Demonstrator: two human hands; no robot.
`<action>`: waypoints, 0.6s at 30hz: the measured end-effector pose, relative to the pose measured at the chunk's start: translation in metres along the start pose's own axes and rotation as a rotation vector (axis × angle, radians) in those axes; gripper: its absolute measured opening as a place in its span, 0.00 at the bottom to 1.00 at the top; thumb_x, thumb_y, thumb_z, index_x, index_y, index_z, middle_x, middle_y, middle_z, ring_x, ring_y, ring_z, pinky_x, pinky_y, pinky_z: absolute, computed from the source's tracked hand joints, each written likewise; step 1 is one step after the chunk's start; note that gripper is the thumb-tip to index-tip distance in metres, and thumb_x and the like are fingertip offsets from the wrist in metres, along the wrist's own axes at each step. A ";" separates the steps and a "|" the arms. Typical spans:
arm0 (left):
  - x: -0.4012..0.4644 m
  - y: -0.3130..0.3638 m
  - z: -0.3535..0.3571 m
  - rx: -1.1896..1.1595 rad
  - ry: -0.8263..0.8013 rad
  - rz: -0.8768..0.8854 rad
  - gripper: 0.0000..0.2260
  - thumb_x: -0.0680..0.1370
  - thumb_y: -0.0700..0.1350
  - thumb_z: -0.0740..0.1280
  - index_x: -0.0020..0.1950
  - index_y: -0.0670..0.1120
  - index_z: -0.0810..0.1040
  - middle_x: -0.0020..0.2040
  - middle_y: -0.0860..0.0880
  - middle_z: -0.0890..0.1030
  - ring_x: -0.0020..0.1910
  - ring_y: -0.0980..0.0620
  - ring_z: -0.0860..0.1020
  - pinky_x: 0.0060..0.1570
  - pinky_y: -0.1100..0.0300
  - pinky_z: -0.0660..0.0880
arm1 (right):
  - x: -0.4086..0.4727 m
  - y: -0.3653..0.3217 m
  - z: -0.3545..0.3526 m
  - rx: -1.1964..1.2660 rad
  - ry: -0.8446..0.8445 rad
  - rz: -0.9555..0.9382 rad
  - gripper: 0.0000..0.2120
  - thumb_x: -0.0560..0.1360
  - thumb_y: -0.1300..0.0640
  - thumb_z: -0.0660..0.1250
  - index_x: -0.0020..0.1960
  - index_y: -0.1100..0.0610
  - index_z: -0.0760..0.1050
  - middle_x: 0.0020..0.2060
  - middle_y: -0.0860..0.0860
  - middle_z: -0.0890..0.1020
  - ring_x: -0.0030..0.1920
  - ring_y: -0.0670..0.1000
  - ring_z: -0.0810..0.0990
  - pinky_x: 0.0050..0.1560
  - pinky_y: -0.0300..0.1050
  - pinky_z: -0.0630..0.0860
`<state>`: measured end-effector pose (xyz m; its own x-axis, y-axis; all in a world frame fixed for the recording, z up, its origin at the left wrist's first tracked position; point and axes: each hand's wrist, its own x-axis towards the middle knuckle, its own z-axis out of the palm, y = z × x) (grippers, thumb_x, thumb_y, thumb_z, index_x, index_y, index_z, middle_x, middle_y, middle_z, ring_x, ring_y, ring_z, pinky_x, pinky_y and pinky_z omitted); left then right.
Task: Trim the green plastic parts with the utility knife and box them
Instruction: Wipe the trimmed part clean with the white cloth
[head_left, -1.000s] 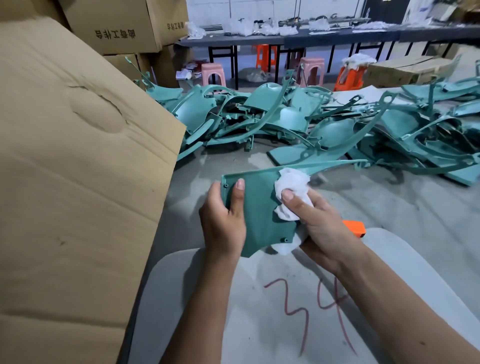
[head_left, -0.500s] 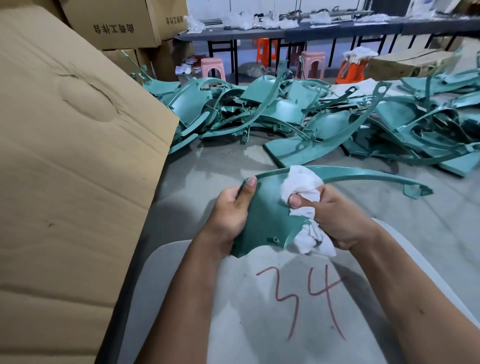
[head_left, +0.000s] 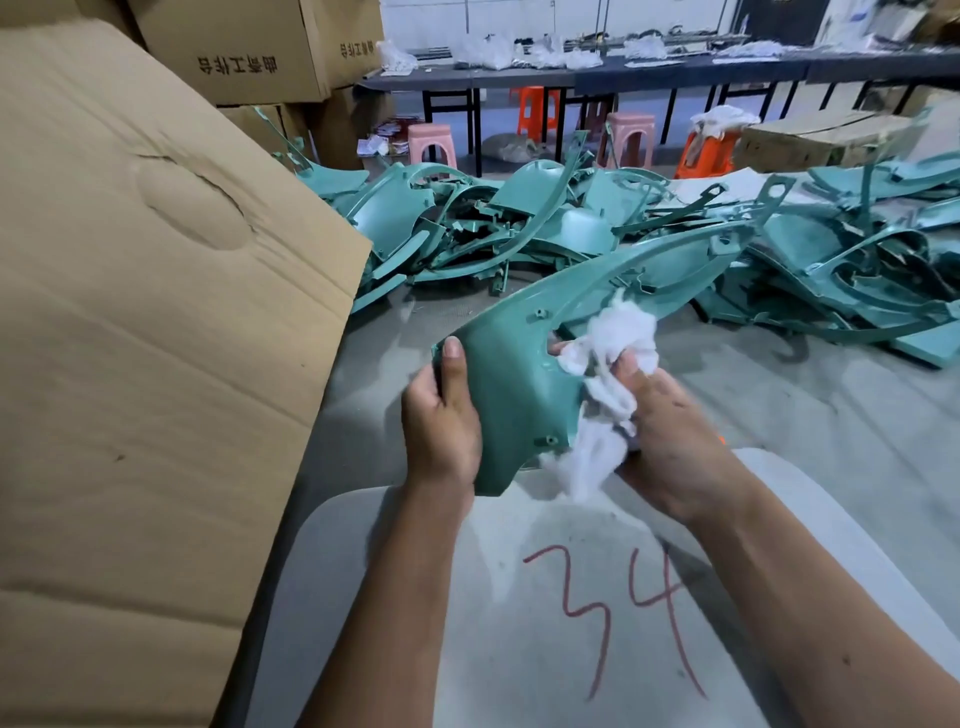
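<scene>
Part (head_left: 519, 384) tilted up | left hand (head_left: 441, 421) grips it | right hand (head_left: 670, 431) clutches rag (head_left: 613, 338)

A green plastic part (head_left: 511, 384), which I hold raised above the floor, shows a broad matte panel with small screw bosses near its edges and a long curved arm that sweeps up and to the right. My left hand (head_left: 441, 421) grips its left edge, thumb lying upright on the face. My right hand (head_left: 670, 431) presses a crumpled white cloth (head_left: 608, 374) against the panel's right edge. Beyond it a pile of green parts (head_left: 597, 228) lies tangled on the floor, panels and curved strips overlapping. A large cardboard box (head_left: 145, 322) stands at left.
</scene>
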<state>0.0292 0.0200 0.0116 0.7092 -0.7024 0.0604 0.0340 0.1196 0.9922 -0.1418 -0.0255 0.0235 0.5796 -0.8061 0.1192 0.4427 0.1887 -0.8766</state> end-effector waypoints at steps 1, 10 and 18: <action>-0.001 -0.001 0.001 0.045 0.038 0.038 0.19 0.84 0.58 0.59 0.49 0.45 0.81 0.44 0.47 0.85 0.44 0.49 0.83 0.45 0.56 0.79 | -0.001 0.005 0.007 -0.077 0.003 -0.027 0.15 0.75 0.41 0.73 0.49 0.52 0.86 0.47 0.54 0.87 0.48 0.54 0.86 0.52 0.53 0.83; -0.013 -0.010 0.009 0.184 0.347 0.145 0.20 0.85 0.54 0.59 0.51 0.39 0.81 0.49 0.40 0.85 0.47 0.42 0.83 0.43 0.59 0.75 | -0.007 0.019 0.038 -0.113 0.238 -0.148 0.26 0.71 0.43 0.76 0.53 0.67 0.81 0.52 0.67 0.85 0.54 0.67 0.85 0.57 0.64 0.82; -0.013 -0.001 0.007 -0.329 0.090 -0.514 0.23 0.83 0.64 0.58 0.45 0.46 0.78 0.34 0.47 0.83 0.31 0.51 0.83 0.31 0.57 0.82 | -0.010 0.017 0.043 0.160 0.005 -0.050 0.12 0.78 0.50 0.69 0.40 0.56 0.78 0.37 0.53 0.81 0.37 0.50 0.80 0.42 0.46 0.77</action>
<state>0.0149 0.0241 0.0110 0.6005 -0.6672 -0.4408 0.5928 0.0015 0.8054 -0.1110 0.0098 0.0276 0.5507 -0.8195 0.1585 0.5745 0.2344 -0.7842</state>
